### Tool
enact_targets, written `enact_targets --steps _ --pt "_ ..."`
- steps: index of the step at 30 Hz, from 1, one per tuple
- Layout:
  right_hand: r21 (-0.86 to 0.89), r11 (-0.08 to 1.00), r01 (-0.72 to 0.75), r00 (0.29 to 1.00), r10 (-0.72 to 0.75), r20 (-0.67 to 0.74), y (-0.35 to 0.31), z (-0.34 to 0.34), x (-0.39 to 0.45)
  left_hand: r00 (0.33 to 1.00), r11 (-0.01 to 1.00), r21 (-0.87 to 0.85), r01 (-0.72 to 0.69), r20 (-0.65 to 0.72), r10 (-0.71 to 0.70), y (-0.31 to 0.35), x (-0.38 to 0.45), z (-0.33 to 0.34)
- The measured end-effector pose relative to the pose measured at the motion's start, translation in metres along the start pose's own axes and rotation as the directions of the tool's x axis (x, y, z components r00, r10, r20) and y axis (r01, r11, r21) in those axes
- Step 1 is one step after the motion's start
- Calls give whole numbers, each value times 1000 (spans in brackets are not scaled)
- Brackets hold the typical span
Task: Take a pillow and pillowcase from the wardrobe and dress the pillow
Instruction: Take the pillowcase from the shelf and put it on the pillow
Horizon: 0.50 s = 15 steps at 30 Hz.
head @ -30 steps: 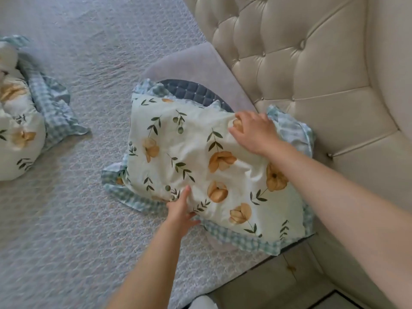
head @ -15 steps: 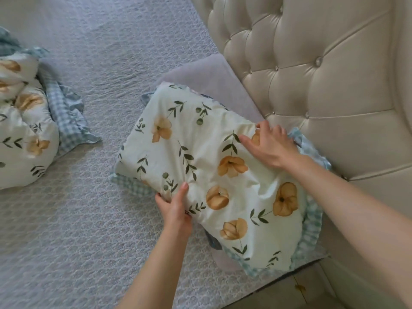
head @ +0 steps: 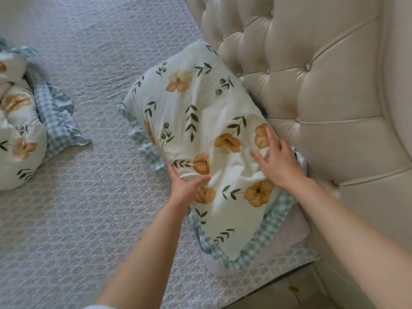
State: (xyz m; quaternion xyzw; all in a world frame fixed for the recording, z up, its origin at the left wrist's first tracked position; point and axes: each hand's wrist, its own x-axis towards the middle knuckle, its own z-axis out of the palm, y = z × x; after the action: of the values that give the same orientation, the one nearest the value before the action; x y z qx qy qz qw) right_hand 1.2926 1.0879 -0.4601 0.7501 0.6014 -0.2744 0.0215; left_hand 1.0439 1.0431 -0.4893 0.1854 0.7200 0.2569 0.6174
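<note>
Both hands flat on dressed pillow (head: 200, 130) against headboard (head: 312, 85): left hand (head: 185, 186), right hand (head: 278, 161), no closed grip

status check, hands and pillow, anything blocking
Left hand open, flat on dressed pillow. Right hand open, fingers spread on it. Pillow leaning on headboard. Nothing in the way.

Open bedspread (head: 93, 197) left of the dressed pillow (head: 200, 121): wide clear lane from the near bed edge up to the far side. Second floral pillow (head: 17, 139) blocks the far left edge, well apart from the first. Right side shut off: tufted headboard (head: 312, 97) touches the pillow's right edge, no gap to pass. Both hands (head: 185, 186) (head: 278, 161) lie on the pillow's near half. Grey pillow (head: 289, 230) pokes out underneath at the near right.
</note>
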Motion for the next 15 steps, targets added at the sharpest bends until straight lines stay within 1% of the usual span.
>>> enact_targets --steps 2,5,8,12,15 --pt "-11 1000 -3 999 3 -35 3 3 -11 998 999 -34 23 54 -21 -20 -9 1" --pt "-32 998 -51 999 50 -15 6 2 -20 996 994 -99 -46 69 53 -33 -18 2" --pt "-42 994 -105 994 106 22 16 1 -39 993 995 -54 -90 68 93 -37 -29 1" --pt "-168 975 -147 984 161 72 34 8 -72 990 997 -46 -63 126 68 -44 -35 -7" --pt "-216 961 -173 977 195 83 37 5 -78 985 997 -49 -63 157 70 -44 -35 -8"
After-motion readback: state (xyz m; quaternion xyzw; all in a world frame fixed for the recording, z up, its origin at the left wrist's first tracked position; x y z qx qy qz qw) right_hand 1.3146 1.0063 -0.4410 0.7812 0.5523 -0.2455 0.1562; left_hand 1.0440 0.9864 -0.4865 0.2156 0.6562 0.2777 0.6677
